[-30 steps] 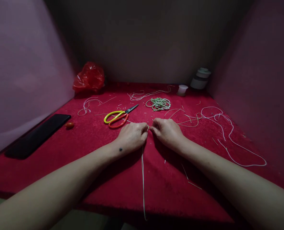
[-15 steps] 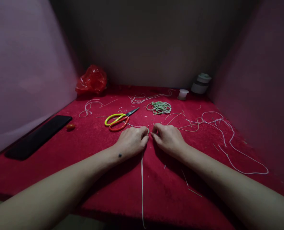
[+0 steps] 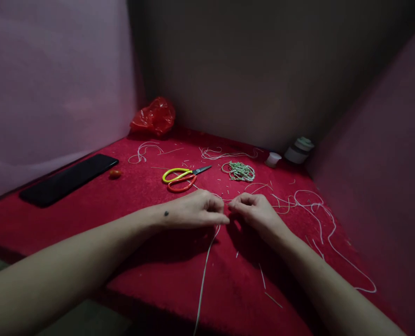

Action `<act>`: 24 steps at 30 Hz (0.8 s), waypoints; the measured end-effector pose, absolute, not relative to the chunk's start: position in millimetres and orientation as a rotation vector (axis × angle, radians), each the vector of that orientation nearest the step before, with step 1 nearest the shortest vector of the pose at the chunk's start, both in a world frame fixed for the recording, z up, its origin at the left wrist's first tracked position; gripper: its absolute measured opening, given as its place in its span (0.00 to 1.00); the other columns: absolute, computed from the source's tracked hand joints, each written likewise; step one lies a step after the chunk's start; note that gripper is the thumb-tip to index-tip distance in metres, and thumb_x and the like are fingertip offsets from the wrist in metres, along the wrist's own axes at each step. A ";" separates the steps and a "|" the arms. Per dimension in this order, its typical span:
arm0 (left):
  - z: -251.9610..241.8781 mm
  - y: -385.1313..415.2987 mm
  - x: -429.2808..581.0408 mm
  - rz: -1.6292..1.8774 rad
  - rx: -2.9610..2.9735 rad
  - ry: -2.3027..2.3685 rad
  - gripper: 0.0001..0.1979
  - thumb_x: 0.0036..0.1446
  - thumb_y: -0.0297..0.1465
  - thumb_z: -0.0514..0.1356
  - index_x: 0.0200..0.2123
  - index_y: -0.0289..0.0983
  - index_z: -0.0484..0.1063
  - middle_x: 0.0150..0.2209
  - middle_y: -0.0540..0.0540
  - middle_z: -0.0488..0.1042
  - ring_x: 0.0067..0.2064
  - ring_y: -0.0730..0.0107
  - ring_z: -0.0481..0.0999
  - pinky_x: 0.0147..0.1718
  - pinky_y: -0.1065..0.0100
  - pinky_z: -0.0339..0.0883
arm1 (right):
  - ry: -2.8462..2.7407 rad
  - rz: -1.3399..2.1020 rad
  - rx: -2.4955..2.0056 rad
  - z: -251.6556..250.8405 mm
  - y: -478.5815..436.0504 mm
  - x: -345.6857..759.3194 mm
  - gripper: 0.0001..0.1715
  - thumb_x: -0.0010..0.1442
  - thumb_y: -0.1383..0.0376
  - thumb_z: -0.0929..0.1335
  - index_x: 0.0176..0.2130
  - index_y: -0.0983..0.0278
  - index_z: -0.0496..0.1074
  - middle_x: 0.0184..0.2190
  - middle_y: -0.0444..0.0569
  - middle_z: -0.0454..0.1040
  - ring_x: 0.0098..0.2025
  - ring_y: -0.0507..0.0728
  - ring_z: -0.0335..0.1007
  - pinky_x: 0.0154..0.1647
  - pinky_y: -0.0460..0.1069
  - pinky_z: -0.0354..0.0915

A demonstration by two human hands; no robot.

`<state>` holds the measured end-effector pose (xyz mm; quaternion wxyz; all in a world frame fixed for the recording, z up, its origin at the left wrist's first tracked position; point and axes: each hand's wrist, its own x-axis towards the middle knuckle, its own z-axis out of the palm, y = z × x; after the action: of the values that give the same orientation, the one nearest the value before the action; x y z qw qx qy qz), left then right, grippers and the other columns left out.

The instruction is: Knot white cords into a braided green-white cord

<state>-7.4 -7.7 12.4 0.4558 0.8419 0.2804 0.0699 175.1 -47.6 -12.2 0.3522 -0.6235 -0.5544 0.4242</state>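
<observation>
My left hand (image 3: 205, 210) is closed near the middle of the table, its thumb lying along bent fingers on thin pale cord. From beneath it a doubled length of the cord (image 3: 207, 263) runs down over the table's front edge. Just to the right, my right hand (image 3: 254, 210) pinches the cord between thumb and forefinger, and a short stretch spans the small gap between the hands. The knot or joint itself is too small to make out. Beyond my left hand lie scissors (image 3: 183, 179) with yellow and red handles, blades partly apart. A green-and-white braided cord bundle (image 3: 241, 171) rests behind my hands.
On the red cloth (image 3: 151, 266) lie a black phone (image 3: 69, 179), a small orange-red object (image 3: 115, 173) and loose cords (image 3: 328, 214) with scattered offcuts. Farther back are a red plastic bag (image 3: 155, 116), a small white cup (image 3: 273, 159) and a lidded jar (image 3: 299, 150). Walls close in the sides.
The view has tilted and shifted. My left hand has turned, its thumb now stretched further right. The hanging cord now slants to the left; the scissors and bundle lie as before.
</observation>
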 end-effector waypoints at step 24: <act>48.5 6.4 -47.8 0.293 1.448 0.639 0.08 0.44 0.34 0.63 0.24 0.36 0.71 0.13 0.55 0.53 0.13 0.84 0.48 0.11 0.76 0.39 | -0.929 1.763 -1.283 -15.6 -45.3 190.1 0.14 0.49 0.62 0.70 0.29 0.65 0.61 0.32 0.50 0.77 0.11 0.40 0.44 0.08 0.38 0.37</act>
<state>-47.8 6.4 48.5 0.6932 0.6484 0.2861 0.1310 190.1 -45.3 -15.6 0.3762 -0.5015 -0.3633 0.6892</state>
